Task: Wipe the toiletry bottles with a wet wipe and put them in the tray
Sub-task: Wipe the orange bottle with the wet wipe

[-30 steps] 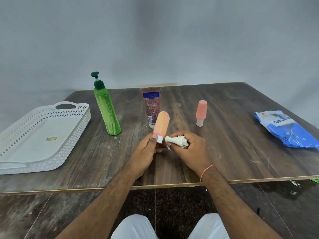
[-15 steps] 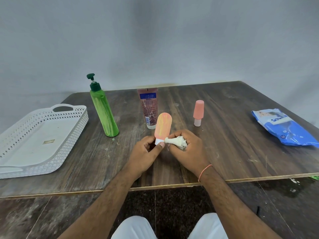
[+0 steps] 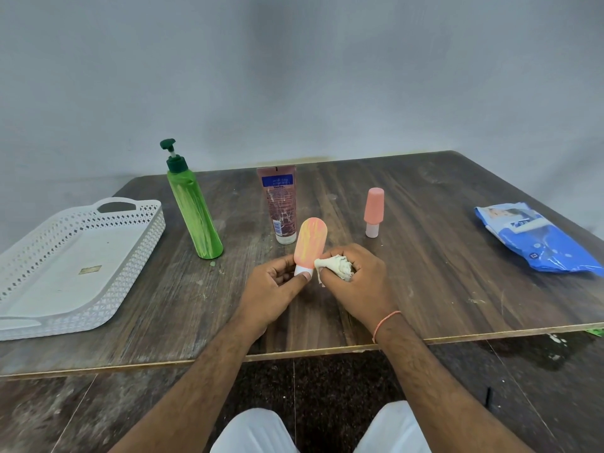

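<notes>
Early stage: white tray (image 3: 137, 256) at left of frame holds no bottles, left hand (image 3: 271, 295) pinches the peach bottle (image 3: 310, 245) by its white cap at center, right hand (image 3: 356, 282) clutches the balled wet wipe (image 3: 333, 265) against it, while green pump bottle (image 3: 192, 207), brown tube (image 3: 280, 204) and small pink bottle (image 3: 373, 210) wait on the table (image 3: 441, 289).

Head view — a single wide-angle camera is sitting at the person's head, facing forward and tilting down across the wooden table (image 3: 425, 289) toward the grey wall (image 3: 294, 76). It is looking from the near edge; both forearms are entering from the bottom, and the left hand (image 3: 271, 289) and right hand (image 3: 356, 279) are lying close to centre. The white tray (image 3: 137, 237) is sitting at the left border, the blue wipes pack (image 3: 539, 243) at the right — straight edges are bowing outward there
</notes>
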